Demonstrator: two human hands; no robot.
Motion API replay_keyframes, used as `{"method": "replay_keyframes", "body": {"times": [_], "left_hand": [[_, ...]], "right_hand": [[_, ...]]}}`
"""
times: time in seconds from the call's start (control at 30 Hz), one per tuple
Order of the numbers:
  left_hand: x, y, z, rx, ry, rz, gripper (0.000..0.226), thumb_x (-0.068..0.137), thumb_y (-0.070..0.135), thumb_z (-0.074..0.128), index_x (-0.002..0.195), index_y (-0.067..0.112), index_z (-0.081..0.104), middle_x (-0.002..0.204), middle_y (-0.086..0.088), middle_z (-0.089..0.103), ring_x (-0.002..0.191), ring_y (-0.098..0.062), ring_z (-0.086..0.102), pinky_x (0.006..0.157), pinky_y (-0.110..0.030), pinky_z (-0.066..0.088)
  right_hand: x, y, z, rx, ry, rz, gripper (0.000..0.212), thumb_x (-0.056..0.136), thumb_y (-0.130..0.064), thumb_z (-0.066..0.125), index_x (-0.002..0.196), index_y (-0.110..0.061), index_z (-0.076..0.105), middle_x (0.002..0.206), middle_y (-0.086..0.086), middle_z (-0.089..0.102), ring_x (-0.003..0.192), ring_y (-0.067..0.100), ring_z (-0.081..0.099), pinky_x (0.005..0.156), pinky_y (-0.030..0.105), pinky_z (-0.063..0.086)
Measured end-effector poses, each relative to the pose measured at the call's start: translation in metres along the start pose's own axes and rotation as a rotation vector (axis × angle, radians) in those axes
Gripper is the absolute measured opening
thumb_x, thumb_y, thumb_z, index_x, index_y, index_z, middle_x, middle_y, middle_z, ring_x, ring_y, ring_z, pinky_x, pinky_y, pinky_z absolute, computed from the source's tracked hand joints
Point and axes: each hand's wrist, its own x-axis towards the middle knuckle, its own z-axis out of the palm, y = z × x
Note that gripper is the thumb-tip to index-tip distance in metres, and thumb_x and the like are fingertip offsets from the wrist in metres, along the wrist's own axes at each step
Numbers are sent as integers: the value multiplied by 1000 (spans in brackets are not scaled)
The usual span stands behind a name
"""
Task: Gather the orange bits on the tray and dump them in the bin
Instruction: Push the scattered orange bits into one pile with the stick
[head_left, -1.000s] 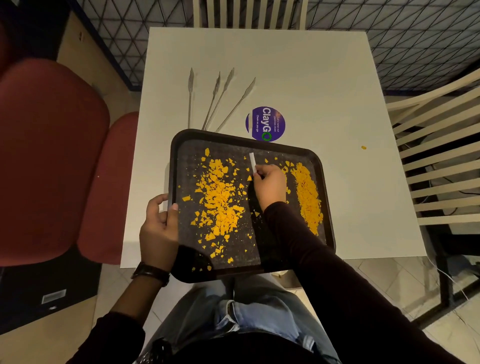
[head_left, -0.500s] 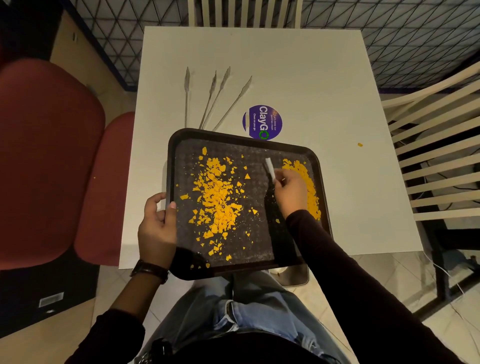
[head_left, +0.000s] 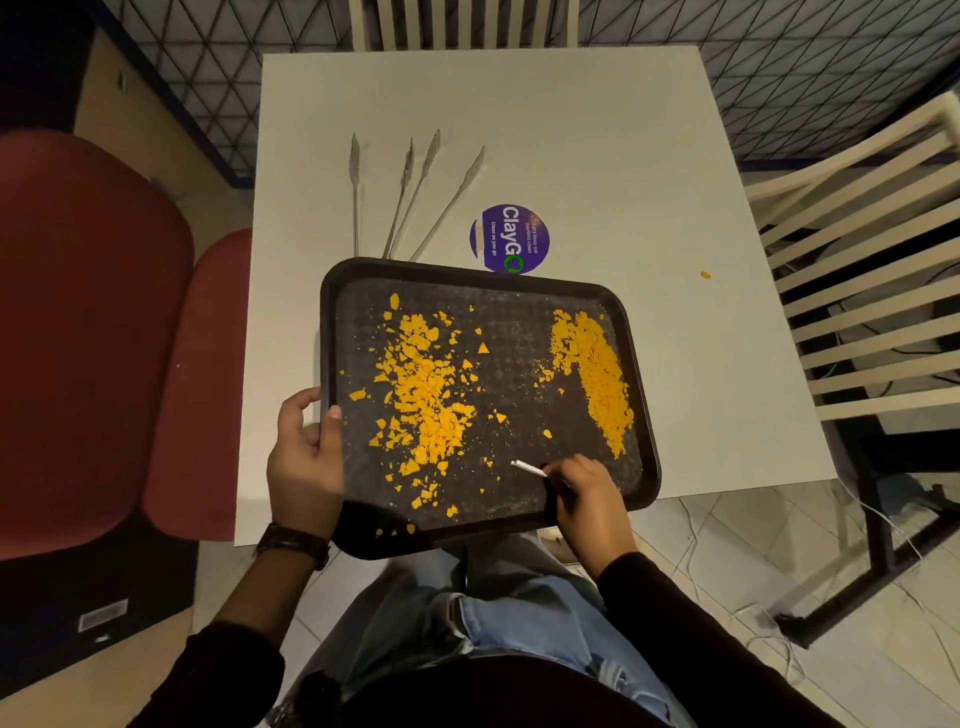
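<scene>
— How far along?
— Partway, I'd say. One heap of orange bits (head_left: 597, 374) lies by the tray (head_left: 326, 338)'s right wall; a loose scatter (head_left: 426, 395) lies left of centre.
— Each grip?
— The left hand (head_left: 306, 457) is clamped on the tray's left rim and the right hand (head_left: 587, 499) pinches a white stick (head_left: 529, 468). No bin in view, and nothing dumped yet.

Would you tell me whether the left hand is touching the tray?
Touching. The head view shows the left hand gripping the tray by its left rim, thumb on top.
</scene>
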Motion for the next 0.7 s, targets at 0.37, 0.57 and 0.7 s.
{"method": "replay_keyframes", "body": {"times": [0.37,0.57,0.7], "left_hand": [[-5,1,-2,20,-3,15,20,96,25,49,113,14,48,54,-30,44,45,-31,39,50,-39,36],[-5,1,-1,9,-4,-2,24,96,26,48,116,13,48,49,-13,41,45,-25,37,51,-33,33],[-2,3,0,3,-1,-29,23,96,30,48,115,19,47,60,-27,55,51,-38,49,54,-42,42]], "right_hand": [[87,-9,-12,71,162,146,12,87,-2,52,84,-4,64,84,12,58,77,24,50,66,31,36],[91,-16,-28,106,131,168,14,86,1,54,93,-6,64,96,9,62,88,23,57,79,27,44],[52,-14,-27,102,75,144,16,85,0,55,90,-10,65,93,2,60,86,16,55,78,24,42]]}}
